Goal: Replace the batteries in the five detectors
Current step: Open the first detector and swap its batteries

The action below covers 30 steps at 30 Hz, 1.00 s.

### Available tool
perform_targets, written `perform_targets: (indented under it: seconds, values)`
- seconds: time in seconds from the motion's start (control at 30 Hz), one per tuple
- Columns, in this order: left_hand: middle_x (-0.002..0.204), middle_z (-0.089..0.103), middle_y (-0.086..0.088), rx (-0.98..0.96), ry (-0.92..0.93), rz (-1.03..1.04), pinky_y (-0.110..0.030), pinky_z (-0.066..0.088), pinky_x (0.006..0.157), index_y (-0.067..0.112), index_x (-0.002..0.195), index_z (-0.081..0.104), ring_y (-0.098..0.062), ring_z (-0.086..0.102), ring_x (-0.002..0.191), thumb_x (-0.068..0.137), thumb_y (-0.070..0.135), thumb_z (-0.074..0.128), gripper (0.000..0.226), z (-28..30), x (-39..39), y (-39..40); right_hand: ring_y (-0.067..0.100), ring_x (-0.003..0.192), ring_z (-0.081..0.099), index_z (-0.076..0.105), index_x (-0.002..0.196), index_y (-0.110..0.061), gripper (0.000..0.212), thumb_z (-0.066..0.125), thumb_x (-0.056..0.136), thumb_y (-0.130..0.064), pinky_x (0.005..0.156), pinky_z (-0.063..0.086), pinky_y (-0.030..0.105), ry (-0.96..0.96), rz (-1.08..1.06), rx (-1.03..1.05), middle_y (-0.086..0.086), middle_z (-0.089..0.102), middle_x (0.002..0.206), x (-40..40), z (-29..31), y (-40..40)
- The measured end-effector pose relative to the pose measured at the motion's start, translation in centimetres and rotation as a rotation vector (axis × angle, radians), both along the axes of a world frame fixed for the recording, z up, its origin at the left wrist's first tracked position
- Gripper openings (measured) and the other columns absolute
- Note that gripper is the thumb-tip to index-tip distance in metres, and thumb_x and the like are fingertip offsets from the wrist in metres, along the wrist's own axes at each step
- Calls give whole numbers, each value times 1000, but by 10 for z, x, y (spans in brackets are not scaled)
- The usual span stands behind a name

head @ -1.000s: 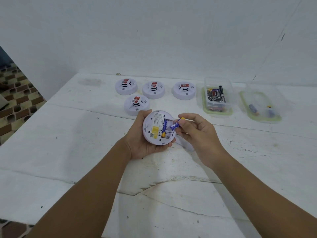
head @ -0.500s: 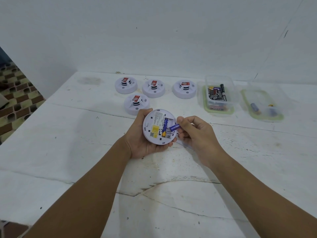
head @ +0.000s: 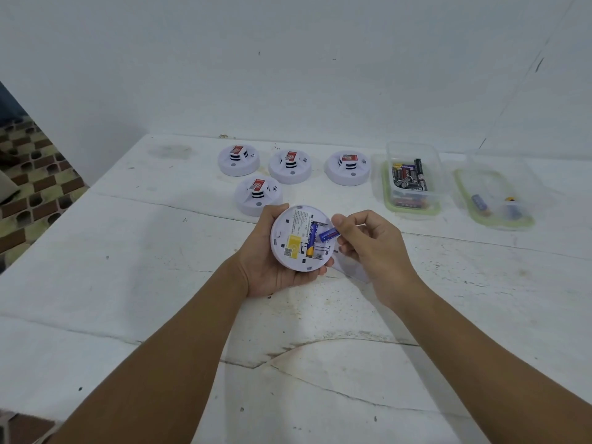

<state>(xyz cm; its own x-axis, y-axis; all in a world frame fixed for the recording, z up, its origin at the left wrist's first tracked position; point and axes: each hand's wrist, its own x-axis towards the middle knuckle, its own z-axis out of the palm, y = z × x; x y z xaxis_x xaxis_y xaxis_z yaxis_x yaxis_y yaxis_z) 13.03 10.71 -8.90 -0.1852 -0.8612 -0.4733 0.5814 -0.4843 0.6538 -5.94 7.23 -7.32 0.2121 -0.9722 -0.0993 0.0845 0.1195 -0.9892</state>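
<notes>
1. The left hand (head: 272, 267) cradles a round white detector (head: 301, 238) from below, back side up, thumb on its far left edge and fingertips curled round the near edge; this grip is snug around the body.
2. One blue battery (head: 311, 239) already lies lengthwise in the open compartment on the detector's back, gold end toward the person.
3. The right hand (head: 368, 248) pinches a second blue battery (head: 329, 234) between thumb and fingers, a narrow grip on its right end; the free end points left at the compartment, just beside the seated battery.
4. Whether that free end touches the slot cannot be told.
5. Four more detectors (head: 290, 167) sit face up on the white counter (head: 128, 283) beyond the hands.
6. To the right, a clear tub (head: 413, 174) holds dark batteries, labels too small to read; a second clear container (head: 499, 193) holds a few, blurred by the plastic.
7. A pale flat piece (head: 352, 267) on the counter is mostly hidden under the right hand.
</notes>
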Motion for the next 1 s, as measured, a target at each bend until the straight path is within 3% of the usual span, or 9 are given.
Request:
perform_targets:
  seconds: [0.2, 0.47, 0.57, 0.67, 0.73, 0.87, 1.0]
  values:
    - [124, 71, -24, 4, 7, 6, -45, 62, 85, 13, 111, 83, -41, 69, 103, 72, 64, 61, 67, 0, 0, 0, 8, 58, 57, 67, 88, -4, 30, 79, 89, -31, 66, 56, 22, 19, 1, -28, 0, 63, 62, -2, 0, -1]
    - [124, 71, -25, 3, 13, 10, -45, 63, 80, 12, 113, 82, -42, 71, 101, 79, 66, 56, 69, -1, 0, 0, 12, 62, 57, 68, 84, -9, 39, 80, 84, -46, 73, 55, 38, 128, -14, -84, 2, 63, 64, -1, -5, -1]
    - [122, 71, -24, -1, 19, -8, -44, 62, 81, 11, 114, 81, -41, 70, 101, 81, 67, 55, 70, -2, 0, 0, 14, 63, 56, 66, 82, -17, 36, 81, 84, -49, 67, 52, 40, 235, 1, -215, 0, 62, 65, -1, -4, -2]
    - [124, 70, -23, 0, 28, -17, -43, 60, 84, 11, 116, 80, -41, 70, 103, 82, 67, 55, 71, -2, 1, 0, 6, 63, 55, 65, 87, -19, 28, 82, 87, -41, 61, 47, 21, 334, -26, -366, -9, 64, 69, 1, -2, -3]
    - [123, 71, -22, 1, 28, -21, -43, 60, 85, 11, 114, 81, -40, 69, 104, 82, 67, 54, 70, -3, 1, 0, 1, 66, 58, 64, 94, -19, 27, 82, 88, -37, 63, 47, 16, 370, -37, -439, -9, 66, 74, 2, 1, -1]
    - [125, 70, -20, 19, 50, 8, -46, 49, 101, 10, 115, 80, -38, 70, 105, 89, 63, 54, 64, -3, 1, 0, 9, 76, 65, 60, 97, -22, 22, 79, 92, -33, 69, 53, 25, 480, 4, -619, -9, 66, 76, 7, 0, 2]
    - [119, 71, -18, 21, 102, 10, -45, 49, 100, 10, 111, 80, -35, 72, 100, 91, 57, 55, 57, -2, -1, 0, 13, 76, 58, 64, 87, -18, 22, 75, 94, -35, 67, 50, 37, 604, 6, -786, -5, 59, 78, 7, -15, -2]
